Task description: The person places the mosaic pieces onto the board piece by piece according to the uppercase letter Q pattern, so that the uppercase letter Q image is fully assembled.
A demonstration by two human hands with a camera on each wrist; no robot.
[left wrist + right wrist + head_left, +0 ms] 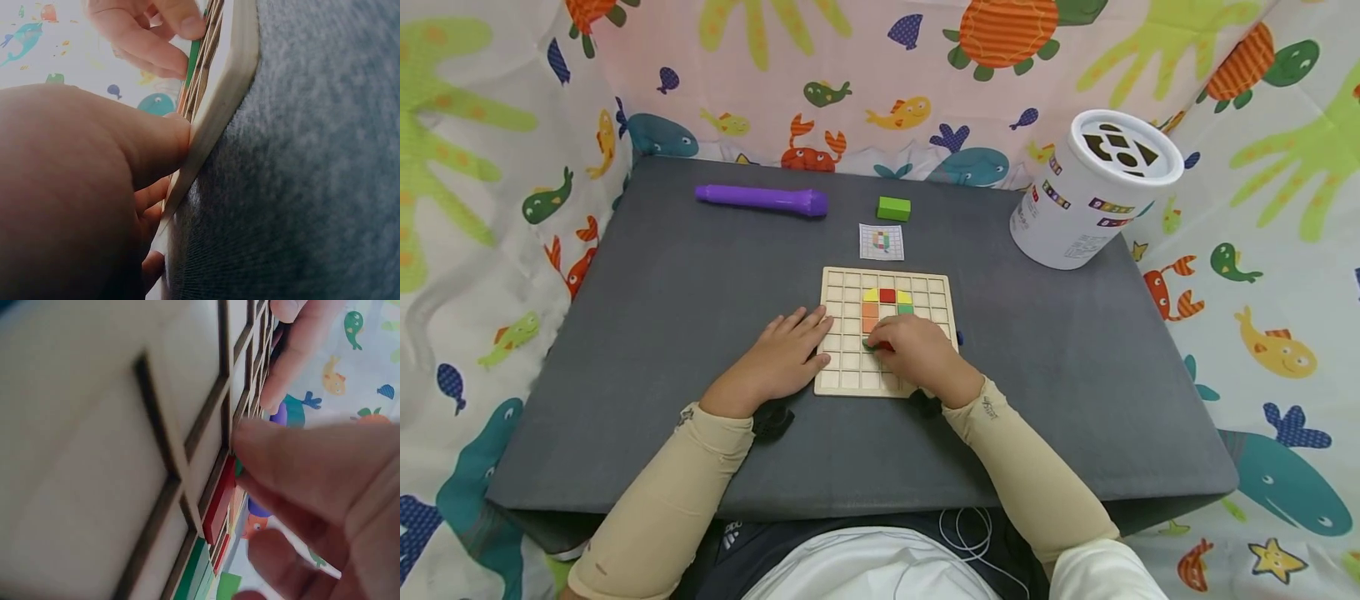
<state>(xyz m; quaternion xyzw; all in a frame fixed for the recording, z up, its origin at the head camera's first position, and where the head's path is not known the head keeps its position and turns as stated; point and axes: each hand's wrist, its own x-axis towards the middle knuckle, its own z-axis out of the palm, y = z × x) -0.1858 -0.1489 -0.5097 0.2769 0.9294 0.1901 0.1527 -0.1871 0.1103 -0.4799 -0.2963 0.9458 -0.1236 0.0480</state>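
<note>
A wooden grid board (841,375) lies on the grey table. Yellow corner tiles (905,297), a red square tile (887,296), orange tiles (870,317) and a green tile (906,309) sit in its upper cells. My left hand (778,362) rests at the board's left edge, fingers spread, thumb against the rim. Over the middle cells, my right hand (921,357) pinches a small green tile (194,59) between thumb and finger, low over the grid. A red tile (220,500) sits in a cell right beside those fingertips, partly covered by the hand in the head view.
Behind the board lie a small pattern card (882,242) and a green block (893,209). A purple tube (762,200) is at the back left. A white canister (1060,212) with shaped holes in its lid stands back right. Something blue (959,337) shows at the board's right edge.
</note>
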